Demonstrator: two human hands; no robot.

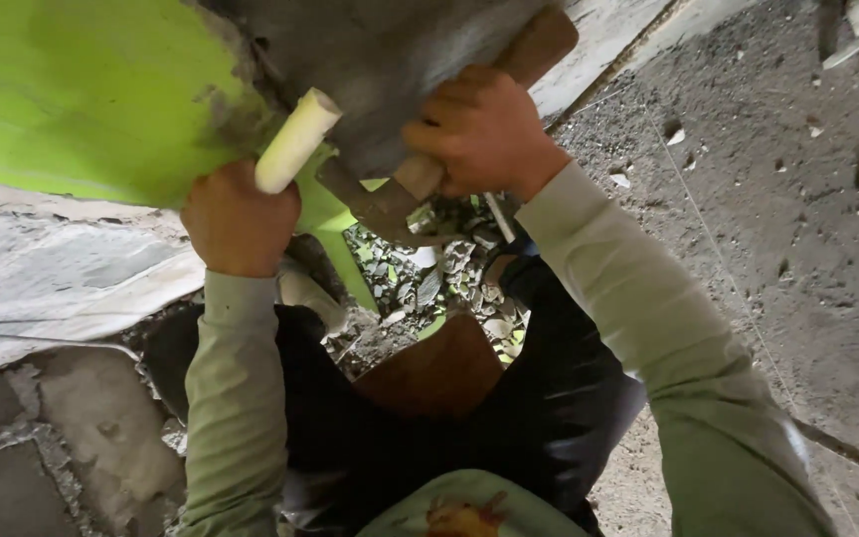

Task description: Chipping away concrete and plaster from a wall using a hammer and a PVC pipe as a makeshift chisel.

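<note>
Head view: left hand (239, 221) sits left of centre, grip closed around a cream cylindrical handle (296, 140) that sticks up and to the right out of the fist; what the handle belongs to can't be told, its lower end is hidden in the hand. Right hand (481, 132) is upper centre, grip closed on a wooden-handled trowel (405, 187); the brown wood handle runs up-right past the knuckles toward the top edge, and the metal blade end pokes out below-left of the fist, mortar-stained. Blade lies against the underside of a grey cement patch (380, 60) at top centre. That patch meets a bright green painted surface (91, 89) filling the upper left of the frame, w/ a ragged edge between green and grey. Both arms wear pale green long sleeves (648, 318), running from the lower edge up to the hands. Between the arms, centre frame, a heap of grey rubble (429, 273) w/ small green flecks lies on the ground. Below it, dark trousers (549, 398) and a brown rounded shape at centre, can't tell what it is. Right side of frame: dusty grey floor (797, 229) w/ scattered chips. Lower left: rough stone blocks (72, 438) w/ mortar joints, and above them a pale sheet (62, 278) crossing the left edge.
</note>
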